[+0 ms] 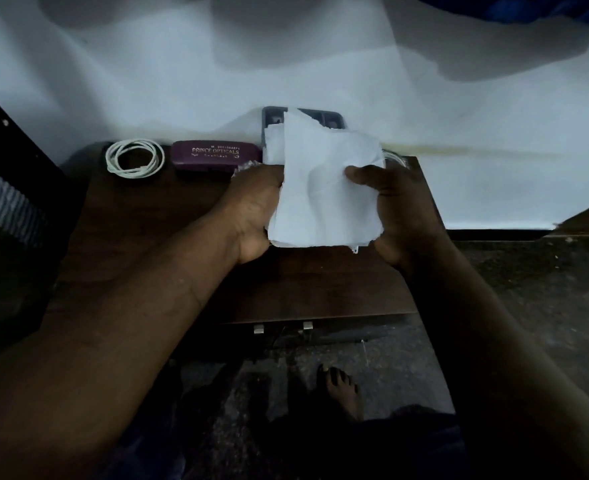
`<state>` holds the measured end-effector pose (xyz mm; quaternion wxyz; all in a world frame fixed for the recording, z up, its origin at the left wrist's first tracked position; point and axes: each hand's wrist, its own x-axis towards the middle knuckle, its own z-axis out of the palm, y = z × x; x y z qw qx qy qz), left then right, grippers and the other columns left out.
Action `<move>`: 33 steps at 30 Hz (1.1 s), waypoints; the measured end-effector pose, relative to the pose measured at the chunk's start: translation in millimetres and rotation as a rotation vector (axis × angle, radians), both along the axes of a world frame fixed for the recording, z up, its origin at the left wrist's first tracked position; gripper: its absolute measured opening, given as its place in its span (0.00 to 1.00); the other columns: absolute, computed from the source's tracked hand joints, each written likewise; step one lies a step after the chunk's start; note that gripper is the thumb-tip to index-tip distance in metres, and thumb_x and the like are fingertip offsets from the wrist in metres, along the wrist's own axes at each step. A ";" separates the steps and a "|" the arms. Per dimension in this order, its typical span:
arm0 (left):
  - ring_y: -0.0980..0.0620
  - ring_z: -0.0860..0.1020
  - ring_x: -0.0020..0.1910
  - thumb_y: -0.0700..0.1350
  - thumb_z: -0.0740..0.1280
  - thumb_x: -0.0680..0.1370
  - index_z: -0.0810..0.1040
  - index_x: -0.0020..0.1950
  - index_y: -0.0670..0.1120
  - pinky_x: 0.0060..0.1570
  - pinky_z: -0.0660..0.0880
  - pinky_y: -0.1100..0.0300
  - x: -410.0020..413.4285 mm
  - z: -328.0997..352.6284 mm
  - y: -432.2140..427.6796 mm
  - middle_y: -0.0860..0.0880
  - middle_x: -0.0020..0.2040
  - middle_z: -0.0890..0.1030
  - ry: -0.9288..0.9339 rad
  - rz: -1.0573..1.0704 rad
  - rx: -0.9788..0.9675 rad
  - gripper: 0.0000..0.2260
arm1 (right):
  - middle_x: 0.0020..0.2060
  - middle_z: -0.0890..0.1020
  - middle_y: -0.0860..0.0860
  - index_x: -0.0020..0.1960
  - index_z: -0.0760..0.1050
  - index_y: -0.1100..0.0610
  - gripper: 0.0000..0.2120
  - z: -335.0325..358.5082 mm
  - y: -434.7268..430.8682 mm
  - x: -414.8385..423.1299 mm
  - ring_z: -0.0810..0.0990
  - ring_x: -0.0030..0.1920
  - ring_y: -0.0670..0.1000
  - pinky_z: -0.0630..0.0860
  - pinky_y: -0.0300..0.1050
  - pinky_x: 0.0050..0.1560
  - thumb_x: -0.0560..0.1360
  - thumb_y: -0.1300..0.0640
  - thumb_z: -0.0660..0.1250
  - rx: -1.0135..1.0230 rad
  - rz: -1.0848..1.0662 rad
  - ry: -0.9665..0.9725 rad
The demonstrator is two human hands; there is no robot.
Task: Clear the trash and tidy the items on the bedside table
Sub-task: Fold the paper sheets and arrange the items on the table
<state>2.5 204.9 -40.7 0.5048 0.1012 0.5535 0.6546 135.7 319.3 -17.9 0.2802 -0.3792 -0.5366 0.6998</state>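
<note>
A crumpled white tissue paper (320, 181) is held above the dark wooden bedside table (147, 237) by both hands. My left hand (251, 209) grips its left edge and also holds a small crinkled silvery scrap (246, 167) at the fingertips. My right hand (397, 209) grips the right edge, thumb on top. Behind the tissue lies a dark phone (275, 121), partly hidden. A purple spectacle case (215, 155) and a coiled white cable (134, 162) lie along the table's back edge.
A white bedsheet (286, 64) hangs behind the table. Another white cable (395, 158) peeks out right of the tissue. A dark object with striped cloth (5, 199) stands at left. Speckled floor (545, 289) lies right and below, with my bare foot (343, 391).
</note>
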 end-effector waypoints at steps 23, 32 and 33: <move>0.45 0.87 0.51 0.49 0.78 0.74 0.85 0.57 0.45 0.57 0.82 0.41 4.7 6.0 -0.9 0.47 0.52 0.88 0.162 -0.019 -0.065 0.14 | 0.49 0.89 0.58 0.56 0.84 0.64 0.10 -12.8 9.2 0.6 0.88 0.49 0.58 0.85 0.52 0.46 0.75 0.66 0.72 0.132 0.036 -0.091; 0.47 0.87 0.41 0.43 0.75 0.77 0.85 0.51 0.44 0.39 0.84 0.44 0.8 2.8 2.8 0.48 0.43 0.88 0.210 0.085 -0.101 0.05 | 0.54 0.88 0.56 0.59 0.84 0.60 0.12 -13.5 11.9 3.4 0.87 0.55 0.58 0.82 0.61 0.60 0.76 0.64 0.73 0.087 0.058 -0.104; 0.47 0.87 0.40 0.43 0.75 0.77 0.85 0.50 0.44 0.39 0.84 0.45 1.3 4.2 2.3 0.49 0.43 0.88 0.211 0.084 -0.100 0.04 | 0.54 0.88 0.56 0.60 0.83 0.60 0.12 -13.5 12.3 3.3 0.87 0.56 0.59 0.82 0.62 0.61 0.76 0.64 0.73 0.083 0.057 -0.119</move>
